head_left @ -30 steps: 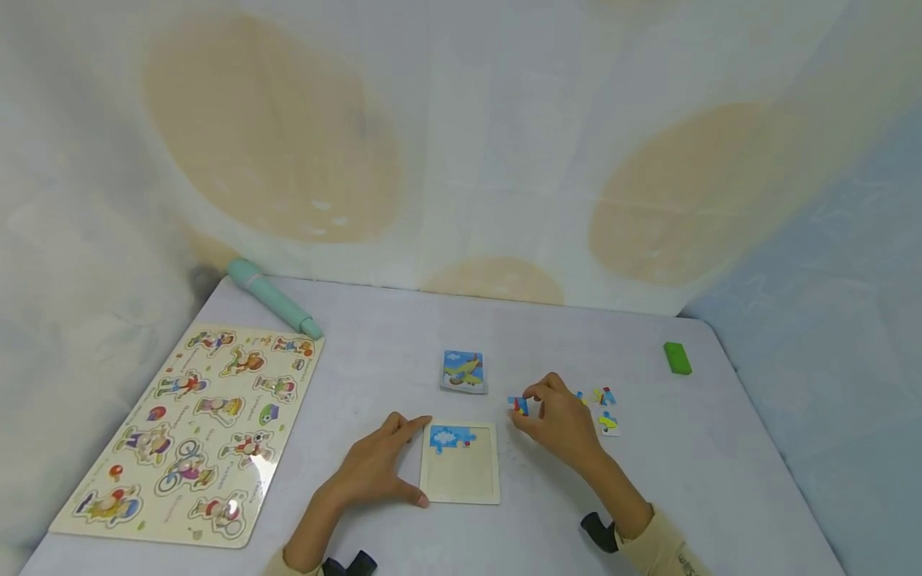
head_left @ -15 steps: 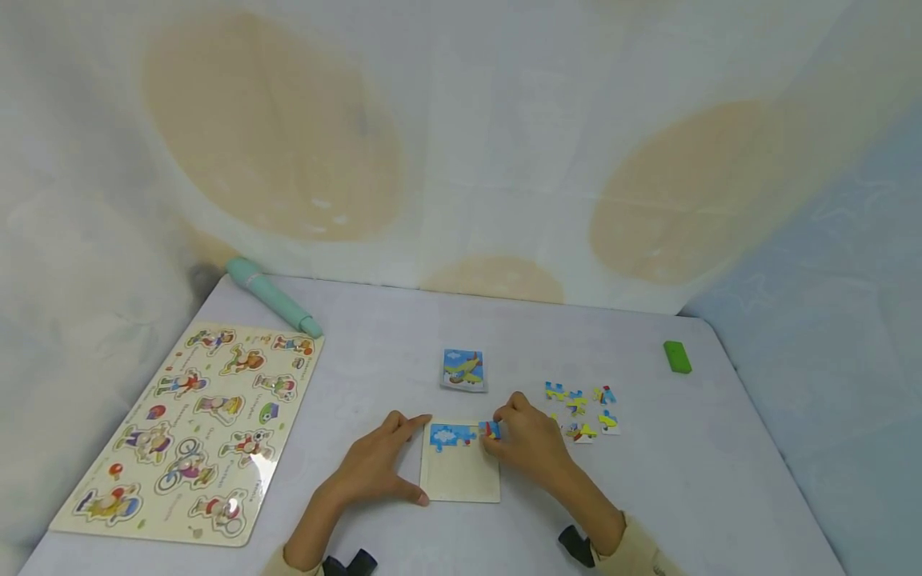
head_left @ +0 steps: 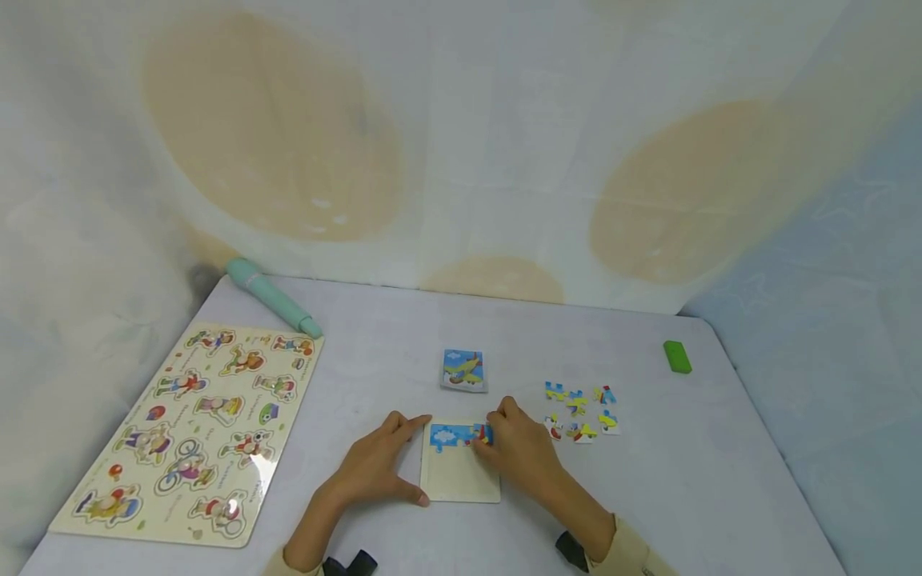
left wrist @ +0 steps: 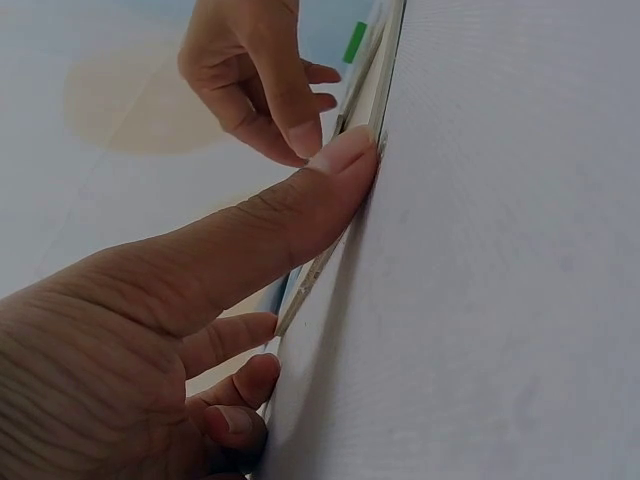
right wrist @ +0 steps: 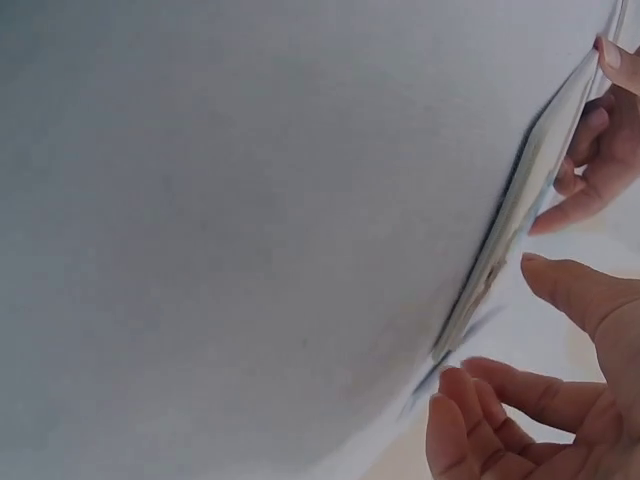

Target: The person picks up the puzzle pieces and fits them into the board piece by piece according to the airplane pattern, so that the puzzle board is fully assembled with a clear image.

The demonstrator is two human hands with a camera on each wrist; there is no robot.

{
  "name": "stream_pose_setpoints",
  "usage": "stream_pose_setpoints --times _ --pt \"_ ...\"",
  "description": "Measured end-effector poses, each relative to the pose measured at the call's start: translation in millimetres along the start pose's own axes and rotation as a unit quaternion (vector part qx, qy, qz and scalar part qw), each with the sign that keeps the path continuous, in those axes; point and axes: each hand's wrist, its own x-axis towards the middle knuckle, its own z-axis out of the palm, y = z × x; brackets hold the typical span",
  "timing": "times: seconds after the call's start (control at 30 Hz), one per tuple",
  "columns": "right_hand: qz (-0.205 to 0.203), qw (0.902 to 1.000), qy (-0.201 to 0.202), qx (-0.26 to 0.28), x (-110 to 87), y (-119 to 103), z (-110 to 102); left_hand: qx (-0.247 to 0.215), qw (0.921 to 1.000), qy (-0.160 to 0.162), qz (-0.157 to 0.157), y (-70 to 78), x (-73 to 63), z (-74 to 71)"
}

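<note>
A small pale puzzle tray [head_left: 461, 482] lies on the table, with joined blue sky-and-cloud pieces [head_left: 445, 434] along its upper left. My left hand [head_left: 374, 464] rests beside its left edge, index fingertip at the far corner and thumb at the near one. In the left wrist view, the thumb [left wrist: 290, 215] lies straight along the tray's edge. My right hand [head_left: 529, 452] pinches a blue-and-red puzzle piece [head_left: 482, 433] in the tray's upper right corner. In the right wrist view, thumb and fingers of the right hand [right wrist: 560, 370] stand around that corner.
Several loose puzzle pieces [head_left: 576, 402] lie to the right of the tray. Behind it is a small stack topped by an airplane picture [head_left: 463, 368]. A large picture board [head_left: 238, 408] fills the left side, a mint-green cylinder [head_left: 277, 300] behind it. A green block [head_left: 677, 357] sits far right.
My right hand has carried the blue-and-red puzzle piece leftward from beside the tray into its upper right corner, against the sky pieces. The left hand has stayed in place.
</note>
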Motion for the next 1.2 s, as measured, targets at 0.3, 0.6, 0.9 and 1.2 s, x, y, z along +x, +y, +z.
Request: stream_pose_setpoints --times 0.3,0.6,0.9,1.2 --pt "-0.085 0.9953 -0.005 -0.046 -22.5 11.7 -12.5 0.004 1.0 0.005 0.004 -1.9 0.5 1.9" --pt "-0.14 0.9873 -0.023 -0.072 -27.8 19.4 -3.2 0.003 1.0 0.003 0.003 -3.5 0.9 2.4" --pt "-0.14 0.9838 -0.023 -0.11 -33.3 15.0 -2.5 0.008 0.9999 0.005 0.013 -0.1 1.2 1.9" --pt "-0.107 0.9914 -0.055 -0.054 -24.1 8.6 -3.9 0.006 1.0 0.003 -0.001 -1.4 0.4 1.2"
